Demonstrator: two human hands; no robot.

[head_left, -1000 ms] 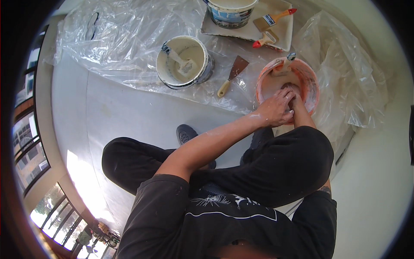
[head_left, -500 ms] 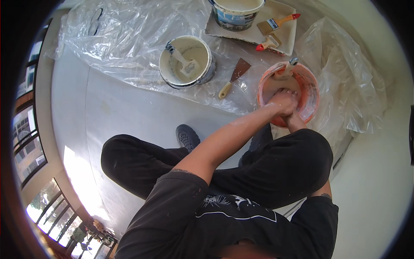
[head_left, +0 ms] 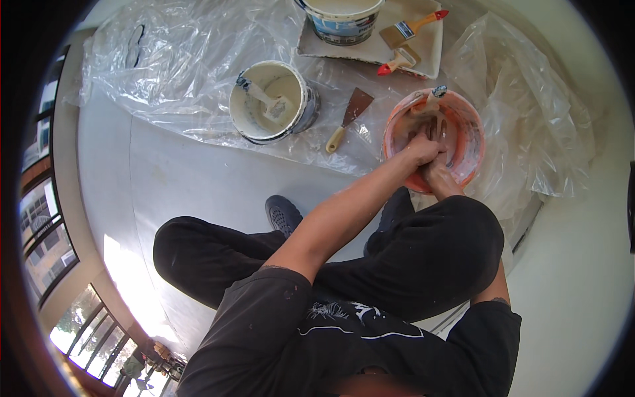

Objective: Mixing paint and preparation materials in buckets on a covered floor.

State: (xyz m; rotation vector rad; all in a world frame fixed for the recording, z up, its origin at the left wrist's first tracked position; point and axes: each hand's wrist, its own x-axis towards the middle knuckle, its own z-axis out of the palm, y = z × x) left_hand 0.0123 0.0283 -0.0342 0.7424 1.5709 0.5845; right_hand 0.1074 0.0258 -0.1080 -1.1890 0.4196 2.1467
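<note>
Both my hands are inside an orange bucket (head_left: 481,142) that contains cloudy, pale liquid. My left hand (head_left: 424,149) is closed around my right hand (head_left: 436,173), crossing over it. Beyond the left hand, wet fingers that look like the right hand's stretch apart; partly hidden, they reach down toward the liquid. A brush (head_left: 433,99) leans against the bucket's far inner wall, its handle tip over the rim. To the left, a putty knife (head_left: 349,118) with a rusty-brown blade and pale handle lies on clear plastic sheeting (head_left: 192,73).
A white bucket (head_left: 307,109) with another brush (head_left: 271,100) inside stands left of the putty knife. Farther back, a paint tray (head_left: 433,56) bears a labelled paint bucket (head_left: 340,30) and two brushes, one being an orange-handled paintbrush (head_left: 410,28). A pale wall rises on the right.
My hands have shifted from overlapping in the liquid to the left wrapped around the right, with fingers now showing beyond it. The whole view has moved slightly.
</note>
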